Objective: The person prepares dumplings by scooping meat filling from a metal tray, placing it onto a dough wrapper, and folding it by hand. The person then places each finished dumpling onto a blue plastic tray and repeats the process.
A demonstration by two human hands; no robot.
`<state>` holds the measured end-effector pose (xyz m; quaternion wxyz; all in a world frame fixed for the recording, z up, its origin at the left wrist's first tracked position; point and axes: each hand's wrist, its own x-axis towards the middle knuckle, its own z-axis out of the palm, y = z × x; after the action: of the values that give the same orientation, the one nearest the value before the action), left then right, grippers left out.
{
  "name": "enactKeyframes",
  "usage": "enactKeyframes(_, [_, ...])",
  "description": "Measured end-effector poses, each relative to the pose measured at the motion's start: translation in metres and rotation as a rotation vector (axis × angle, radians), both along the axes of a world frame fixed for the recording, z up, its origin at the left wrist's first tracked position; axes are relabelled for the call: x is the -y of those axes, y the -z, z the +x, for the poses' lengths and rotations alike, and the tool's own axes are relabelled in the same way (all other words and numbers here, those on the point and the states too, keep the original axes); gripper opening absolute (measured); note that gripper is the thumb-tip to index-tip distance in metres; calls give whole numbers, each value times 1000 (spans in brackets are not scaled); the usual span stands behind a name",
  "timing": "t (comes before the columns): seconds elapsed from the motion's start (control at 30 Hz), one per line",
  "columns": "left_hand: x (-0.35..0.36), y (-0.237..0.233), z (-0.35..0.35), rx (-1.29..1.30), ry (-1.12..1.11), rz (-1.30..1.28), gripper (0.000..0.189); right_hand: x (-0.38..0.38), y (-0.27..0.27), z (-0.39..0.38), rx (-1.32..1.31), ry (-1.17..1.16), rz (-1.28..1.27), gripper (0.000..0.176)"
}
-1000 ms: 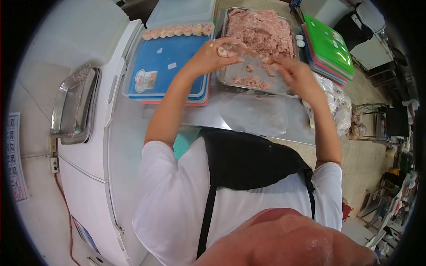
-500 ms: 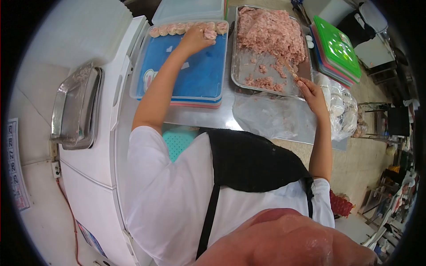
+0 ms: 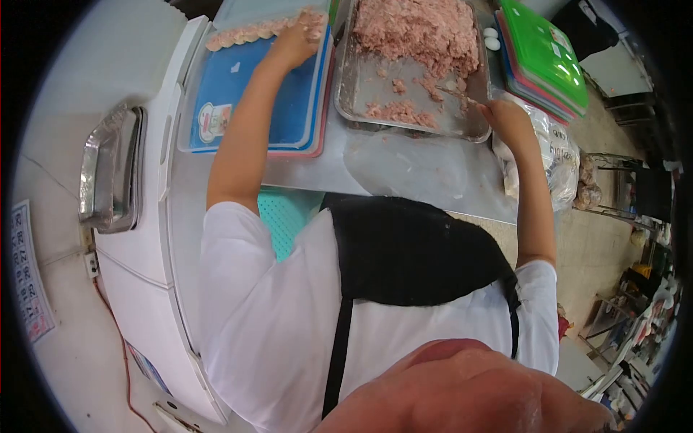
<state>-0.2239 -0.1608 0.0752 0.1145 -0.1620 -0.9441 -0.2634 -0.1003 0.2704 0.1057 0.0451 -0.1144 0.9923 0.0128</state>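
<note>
My left hand (image 3: pixel 292 45) is over the right end of a row of open-topped meat dumplings (image 3: pixel 245 33) on the blue tray (image 3: pixel 242 86). Its fingers are closed around a dumpling (image 3: pixel 315 27), mostly covered by the hand. My right hand (image 3: pixel 509 119) grips the end of a thin spatula (image 3: pixel 455 94), whose blade is over the steel pan (image 3: pixel 465 130). A big mound of pink ground meat (image 3: pixel 419 29) fills the far part of that pan. Smaller scraps of meat lie nearer me.
Green and other coloured lids (image 3: pixel 545 58) are stacked at right, with white eggs (image 3: pixel 491 40) beside them. A bag of wrapped packs (image 3: pixel 548 155) lies near my right forearm. Plastic sheeting (image 3: pixel 408 162) covers the table's front. A teal perforated basket (image 3: pixel 285 216) sits below. Metal trays (image 3: pixel 112 169) stand at left.
My left hand has brought the dumpling to the row's right end. The right hand keeps the spatula at the pan's near right side. The view has shifted, moving the trays left and up.
</note>
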Motion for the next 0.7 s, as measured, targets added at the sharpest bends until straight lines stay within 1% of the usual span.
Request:
enactKeyframes(0.07, [-10, -33, 34, 250, -158, -5, 66, -16, 36, -18, -60, -258, -17, 20])
enactKeyframes(0.1, [-25, -43, 69, -132, -142, -87, 55, -24, 49, -21, -88, -388, -28, 19])
enactKeyframes(0.17, [-59, -51, 122, -157, -49, 98, 50, -19, 48, -20, -135, -325, 61, 19])
enactKeyframes(0.2, [-75, -47, 151, 29, 1, 229, 49, -11, 44, -21, -161, -293, 103, 21])
enactKeyframes(0.23, [-89, -38, 177, 213, 54, 360, 48, -5, 35, -17, -202, -368, 21, 23])
enactKeyframes(0.3, [-108, -9, 210, 640, 170, 337, 59, 2, 10, 3, -287, -506, -140, 30])
enactKeyframes(0.37, [-131, 45, 232, 380, 72, 32, 66, 3, -6, 23, 120, -558, -312, 36])
enactKeyframes(0.4, [-146, 64, 240, 246, 24, -116, 69, 0, -10, 29, 323, -576, -394, 39])
enactKeyframes(0.47, [-184, 81, 248, 181, -116, -304, 72, -8, 4, 36, 541, -574, -443, 45])
enactKeyframes(0.5, [-197, 87, 249, 131, -122, -306, 70, -12, 16, 41, 649, -570, -469, 48])
enactKeyframes(0.53, [-210, 93, 250, 82, -129, -308, 68, -17, 29, 47, 592, -543, -475, 50])
enactKeyframes(0.6, [-228, 106, 239, -52, -2, -124, 57, -28, 63, 60, 470, -478, -488, 54])
enactKeyframes(0.63, [-239, 117, 234, 30, 159, 21, 52, -35, 81, 64, 420, -469, -492, 57])
enactKeyframes(0.67, [-251, 130, 229, 113, 320, 164, 47, -40, 91, 68, 430, -406, -629, 57])
enactKeyframes(0.7, [-265, 122, 224, 193, 481, 303, 43, -44, 98, 71, 430, -342, -765, 58])
